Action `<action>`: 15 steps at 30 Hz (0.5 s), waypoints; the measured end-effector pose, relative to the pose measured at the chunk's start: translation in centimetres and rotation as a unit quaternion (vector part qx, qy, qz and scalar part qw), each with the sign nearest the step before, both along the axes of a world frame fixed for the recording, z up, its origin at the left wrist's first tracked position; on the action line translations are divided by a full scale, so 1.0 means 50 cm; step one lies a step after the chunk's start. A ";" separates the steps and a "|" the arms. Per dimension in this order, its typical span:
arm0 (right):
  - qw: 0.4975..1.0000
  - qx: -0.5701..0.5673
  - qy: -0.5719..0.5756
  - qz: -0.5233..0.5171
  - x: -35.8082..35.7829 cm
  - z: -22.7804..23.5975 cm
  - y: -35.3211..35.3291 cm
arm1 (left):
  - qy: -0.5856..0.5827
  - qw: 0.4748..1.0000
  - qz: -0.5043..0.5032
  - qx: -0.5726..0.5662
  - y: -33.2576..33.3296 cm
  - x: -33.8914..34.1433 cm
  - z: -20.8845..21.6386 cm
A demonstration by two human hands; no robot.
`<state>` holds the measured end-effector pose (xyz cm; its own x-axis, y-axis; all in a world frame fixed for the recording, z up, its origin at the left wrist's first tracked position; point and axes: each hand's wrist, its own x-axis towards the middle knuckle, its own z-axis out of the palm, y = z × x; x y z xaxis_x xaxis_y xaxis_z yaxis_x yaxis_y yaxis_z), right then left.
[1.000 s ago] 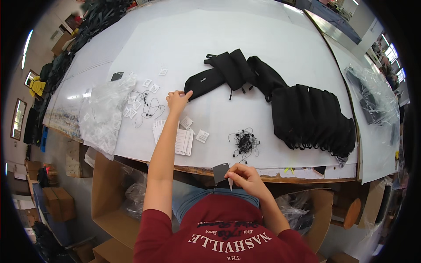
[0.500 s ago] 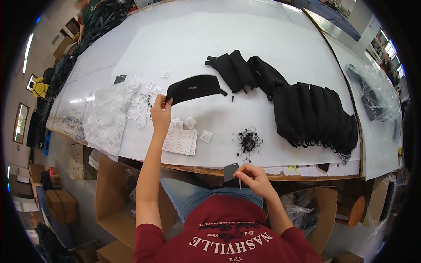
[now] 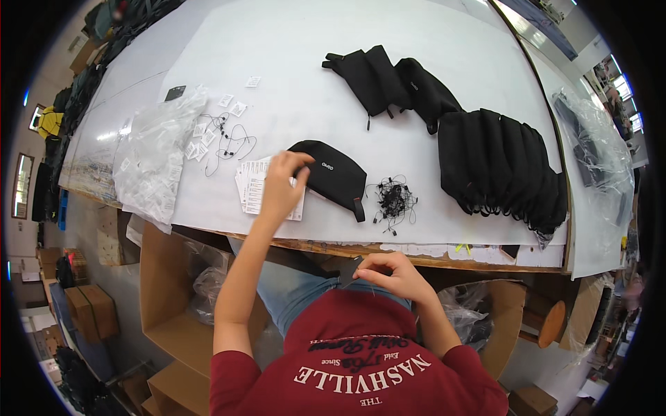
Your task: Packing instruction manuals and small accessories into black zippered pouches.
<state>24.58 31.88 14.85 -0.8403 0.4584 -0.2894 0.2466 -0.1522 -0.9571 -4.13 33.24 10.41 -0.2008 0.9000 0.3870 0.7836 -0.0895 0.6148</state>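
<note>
A black zip pouch [image 3: 336, 173] with a small pale mark and an end loop lies on the table in front of me. At its left end is my left hand [image 3: 283, 186], thumb and fingers apart, the fingertips over the pouch's edge. Beneath and beside that hand are printed white cards [image 3: 253, 197]. My right hand [image 3: 390, 272], at the table's front edge near my lap, pinches a dark grey hang tag [image 3: 349, 273]; a thin string seems to hang from it. Between the pouch and the bag row sits a tangle of black strings [image 3: 394, 201].
Several black pouches [image 3: 489, 163] stand in a row at the right, with more [image 3: 378, 80] lying behind. At the left are a clear plastic bag of white packets [image 3: 156, 163], loose packets [image 3: 201, 142] and loose strings [image 3: 229, 139]. Open cardboard boxes [image 3: 166, 291] stand below the table edge [image 3: 444, 258].
The pouch has come down and nearer, turned so its loop end points toward me. My left hand has moved right and loosened its hold. The right hand keeps the tag, slightly lower.
</note>
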 end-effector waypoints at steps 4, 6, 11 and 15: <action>0.999 -0.024 -0.026 -0.022 -0.007 0.002 0.006 | 0.028 0.992 -0.099 -0.072 -0.058 0.138 -0.021; 0.998 -0.045 -0.034 -0.029 -0.013 0.005 0.004 | 0.049 0.998 -0.048 -0.014 -0.081 0.190 -0.040; 0.992 -0.070 -0.036 -0.095 -0.027 0.015 -0.002 | -0.021 0.998 0.039 0.037 -0.128 0.222 -0.076; 0.982 0.013 -0.077 -0.171 -0.034 0.025 -0.001 | -0.196 0.972 0.115 0.057 -0.170 0.219 -0.043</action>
<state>22.87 31.81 16.10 -0.5829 0.7154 -0.3852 0.3271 -0.2274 -0.9172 6.83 24.75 8.25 -0.5444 0.7690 0.3351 0.4986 -0.0246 0.8665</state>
